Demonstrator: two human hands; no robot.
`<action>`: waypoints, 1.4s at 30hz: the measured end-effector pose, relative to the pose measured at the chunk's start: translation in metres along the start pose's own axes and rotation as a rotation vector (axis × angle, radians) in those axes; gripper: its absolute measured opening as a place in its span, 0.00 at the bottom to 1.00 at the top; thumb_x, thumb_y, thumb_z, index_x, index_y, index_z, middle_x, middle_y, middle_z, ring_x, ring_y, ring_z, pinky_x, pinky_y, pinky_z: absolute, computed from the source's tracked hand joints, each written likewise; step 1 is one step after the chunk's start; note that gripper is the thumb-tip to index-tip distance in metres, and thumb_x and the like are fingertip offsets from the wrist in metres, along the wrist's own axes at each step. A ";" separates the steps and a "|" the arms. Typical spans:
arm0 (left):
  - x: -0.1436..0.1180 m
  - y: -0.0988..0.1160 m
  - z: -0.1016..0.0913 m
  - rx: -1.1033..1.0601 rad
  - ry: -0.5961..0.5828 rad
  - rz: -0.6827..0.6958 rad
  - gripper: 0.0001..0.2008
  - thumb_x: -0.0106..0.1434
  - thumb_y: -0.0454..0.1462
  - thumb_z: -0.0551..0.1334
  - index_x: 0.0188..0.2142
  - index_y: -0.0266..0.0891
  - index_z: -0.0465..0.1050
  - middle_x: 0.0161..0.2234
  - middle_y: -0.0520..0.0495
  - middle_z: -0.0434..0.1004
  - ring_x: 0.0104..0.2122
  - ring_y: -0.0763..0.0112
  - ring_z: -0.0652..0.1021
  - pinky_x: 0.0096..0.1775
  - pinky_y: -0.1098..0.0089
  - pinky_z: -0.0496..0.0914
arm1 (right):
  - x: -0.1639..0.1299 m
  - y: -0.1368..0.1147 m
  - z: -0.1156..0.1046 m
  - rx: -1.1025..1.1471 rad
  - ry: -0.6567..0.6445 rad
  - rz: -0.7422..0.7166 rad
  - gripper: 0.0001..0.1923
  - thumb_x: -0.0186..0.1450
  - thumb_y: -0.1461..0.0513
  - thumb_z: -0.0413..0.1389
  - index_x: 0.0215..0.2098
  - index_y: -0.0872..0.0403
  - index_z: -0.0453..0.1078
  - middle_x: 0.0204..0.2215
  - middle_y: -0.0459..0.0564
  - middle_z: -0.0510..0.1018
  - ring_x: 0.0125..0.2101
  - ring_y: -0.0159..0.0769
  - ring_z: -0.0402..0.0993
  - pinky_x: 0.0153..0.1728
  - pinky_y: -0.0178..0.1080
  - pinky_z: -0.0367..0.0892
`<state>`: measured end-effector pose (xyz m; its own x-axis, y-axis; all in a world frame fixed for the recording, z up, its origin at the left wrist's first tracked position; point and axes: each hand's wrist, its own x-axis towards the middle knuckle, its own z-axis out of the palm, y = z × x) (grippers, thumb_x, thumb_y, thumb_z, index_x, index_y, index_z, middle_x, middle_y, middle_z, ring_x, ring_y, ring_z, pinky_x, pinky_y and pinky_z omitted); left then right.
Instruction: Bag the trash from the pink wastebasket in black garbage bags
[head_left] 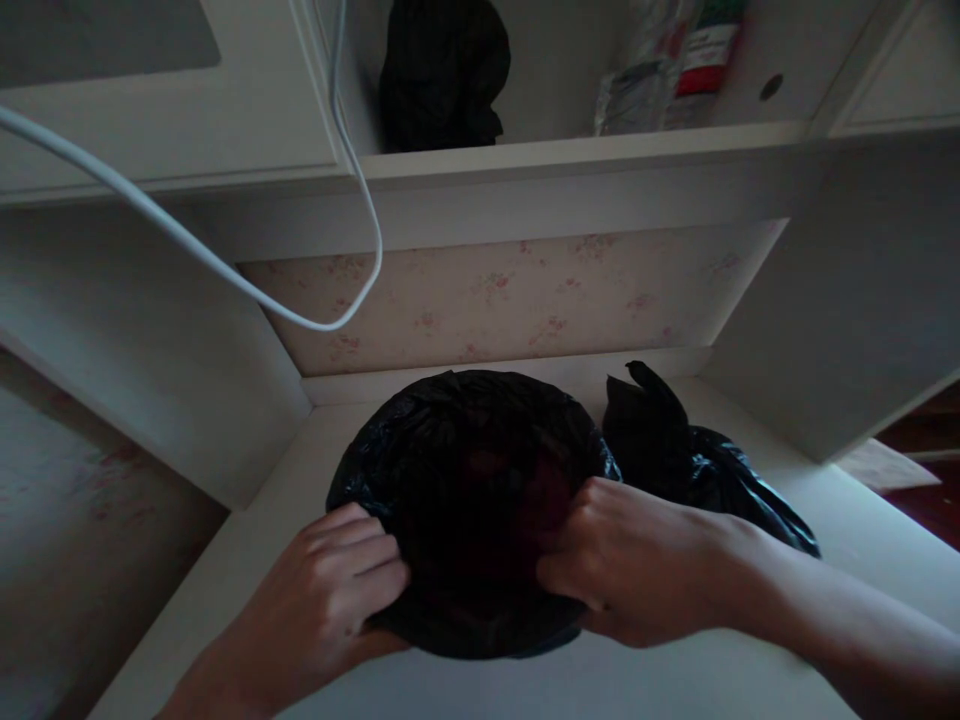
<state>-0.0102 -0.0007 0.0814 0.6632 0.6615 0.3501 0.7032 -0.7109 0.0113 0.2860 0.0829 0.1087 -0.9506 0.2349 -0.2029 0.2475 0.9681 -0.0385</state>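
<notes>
— What does the head view show at the desk (pixel 660 680)?

— A round black plastic bag (pixel 469 480) sits on the white desk, right in front of the person. Both hands are on it. The left hand (pixel 337 585) is curled over the bag's near left edge, fingers bent into the plastic. The right hand (pixel 630 565) closes on the bag's near right edge, fingers tucked inward toward its middle.

— So both are gripping it?

— Yes, each hand is closed on the bag's plastic, one on either side. Something dark reddish shows inside the bag, but it is too dim to tell what.

— Anything else near the bag?

— Just to its right, touching or nearly so, lies a second black bag (pixel 697 465), crumpled, with a knotted tip pointing up. Behind the bag runs a floral wallpaper panel (pixel 510 300). Above that, a shelf (pixel 570 155) holds a dark bundle of cloth (pixel 442 75) and a clear packet with a red label (pixel 675 65). A white cable (pixel 225 275) loops down above and to the bag's left.
</notes>
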 end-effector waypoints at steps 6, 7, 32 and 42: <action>-0.004 -0.009 -0.003 -0.056 -0.065 0.042 0.32 0.77 0.54 0.42 0.27 0.39 0.70 0.24 0.52 0.72 0.25 0.70 0.73 0.32 0.64 0.63 | -0.007 0.000 -0.007 0.179 0.108 -0.088 0.15 0.69 0.51 0.62 0.46 0.53 0.77 0.40 0.50 0.86 0.42 0.43 0.83 0.42 0.44 0.70; -0.007 -0.014 -0.004 -0.073 -0.098 0.045 0.31 0.77 0.54 0.44 0.29 0.40 0.72 0.25 0.51 0.74 0.27 0.68 0.75 0.34 0.63 0.65 | -0.009 0.002 -0.009 0.212 0.153 -0.102 0.19 0.68 0.51 0.64 0.52 0.52 0.75 0.47 0.51 0.85 0.49 0.44 0.82 0.53 0.47 0.68; 0.040 0.086 0.037 0.111 0.513 -0.350 0.16 0.76 0.40 0.54 0.57 0.35 0.70 0.38 0.42 0.87 0.33 0.63 0.85 0.36 0.64 0.77 | 0.017 -0.031 -0.008 0.219 0.210 0.010 0.15 0.69 0.54 0.61 0.48 0.55 0.76 0.41 0.51 0.85 0.39 0.44 0.81 0.34 0.43 0.67; 0.015 0.029 0.014 -0.063 0.297 -0.183 0.18 0.71 0.28 0.58 0.24 0.40 0.64 0.20 0.54 0.68 0.21 0.74 0.69 0.29 0.64 0.62 | -0.017 -0.002 -0.009 0.133 0.249 0.067 0.32 0.63 0.50 0.69 0.60 0.55 0.73 0.52 0.58 0.82 0.54 0.50 0.76 0.58 0.49 0.66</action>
<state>0.0236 -0.0078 0.0738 0.4173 0.6875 0.5943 0.7804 -0.6062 0.1534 0.3003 0.0781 0.1207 -0.9438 0.3284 0.0370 0.3184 0.9336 -0.1642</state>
